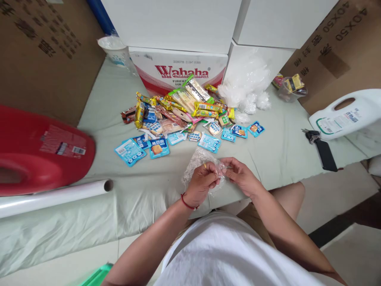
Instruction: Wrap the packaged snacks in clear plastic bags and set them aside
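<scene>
Between my hands is a crinkled clear plastic bag (192,165), bunched up over the near edge of the cloth-covered surface. My left hand (204,178), with a ring and a red wrist cord, is closed around part of it. My right hand (238,174) pinches the bag's right-hand end with thumb and fingertips. Just beyond the bag lie several blue snack packets (209,143). Behind them rises a mixed heap of wrapped snacks, among them yellow-wrapped bars (208,106) and a long green-edged packet (196,89). Whatever the bag may hold cannot be made out.
A Wahaha carton (181,67) backs the heap, with crumpled clear plastic bags (250,85) beside it. At left are a red jug (68,149) and a white roll (59,194). To the right are a white jug (348,113), a black phone-like object (326,155) and keys (311,136).
</scene>
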